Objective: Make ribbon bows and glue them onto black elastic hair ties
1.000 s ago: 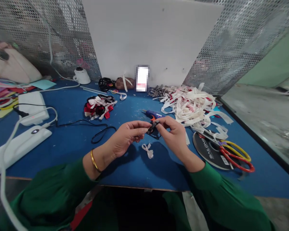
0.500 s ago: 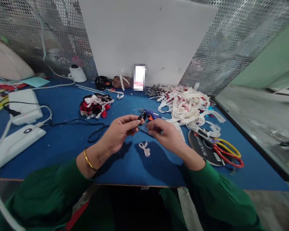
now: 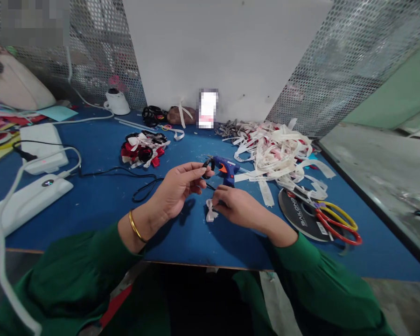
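Between thumb and fingers, my left hand (image 3: 179,188) pinches a black hair tie (image 3: 208,168), held up over the table. Lower and to the right, my right hand (image 3: 233,205) has its fingertips closed on the right side of a small pale pink ribbon bow (image 3: 210,212). Whether the bow is lifted or still touches the table, I cannot tell. Just beyond both hands lies a blue glue gun (image 3: 227,170) with an orange trigger. Its black cord (image 3: 145,189) runs left, partly hidden behind my left hand.
A heap of pale ribbons (image 3: 276,149) lies at back right, near scissors (image 3: 338,221) on a black disc (image 3: 297,219). Hair ties with bows (image 3: 143,149) are piled at back left. A power strip (image 3: 28,205) and white box (image 3: 44,149) sit left; a white cup (image 3: 117,102) stands behind.
My right hand has moved down from near the hair tie to the ribbon bow and taken hold of it. My left hand still holds the hair tie. The view has shifted slightly.
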Available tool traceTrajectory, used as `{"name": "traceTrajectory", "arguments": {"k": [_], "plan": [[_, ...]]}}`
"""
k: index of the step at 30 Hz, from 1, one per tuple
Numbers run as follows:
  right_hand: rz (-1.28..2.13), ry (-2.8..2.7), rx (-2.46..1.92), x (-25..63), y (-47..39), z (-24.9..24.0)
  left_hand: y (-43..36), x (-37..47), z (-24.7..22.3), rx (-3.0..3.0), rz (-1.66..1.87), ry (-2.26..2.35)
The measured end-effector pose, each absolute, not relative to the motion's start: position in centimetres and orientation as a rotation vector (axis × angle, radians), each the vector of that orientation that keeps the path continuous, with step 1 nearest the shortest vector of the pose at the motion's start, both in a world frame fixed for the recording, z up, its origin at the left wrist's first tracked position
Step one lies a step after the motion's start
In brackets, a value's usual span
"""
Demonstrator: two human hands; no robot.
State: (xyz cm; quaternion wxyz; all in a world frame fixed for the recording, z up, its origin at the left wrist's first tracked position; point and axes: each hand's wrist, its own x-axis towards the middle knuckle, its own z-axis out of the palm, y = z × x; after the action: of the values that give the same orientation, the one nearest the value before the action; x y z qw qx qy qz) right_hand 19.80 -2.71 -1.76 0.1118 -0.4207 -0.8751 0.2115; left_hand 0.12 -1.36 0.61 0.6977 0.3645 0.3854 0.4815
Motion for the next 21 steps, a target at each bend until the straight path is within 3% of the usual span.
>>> {"name": "traceTrajectory", "arguments": {"k": [9,21], "plan": [[0.932,-1.875,-1.292,19.7,-2.7,-1.4,-1.4,0.6,0.1,0.907,1.113,0.989],[0.809,-1.678,-1.298,18.6,-3.5,-1.9,-1.9,1.0,-0.3,0.99,1.09,0.921]]}}
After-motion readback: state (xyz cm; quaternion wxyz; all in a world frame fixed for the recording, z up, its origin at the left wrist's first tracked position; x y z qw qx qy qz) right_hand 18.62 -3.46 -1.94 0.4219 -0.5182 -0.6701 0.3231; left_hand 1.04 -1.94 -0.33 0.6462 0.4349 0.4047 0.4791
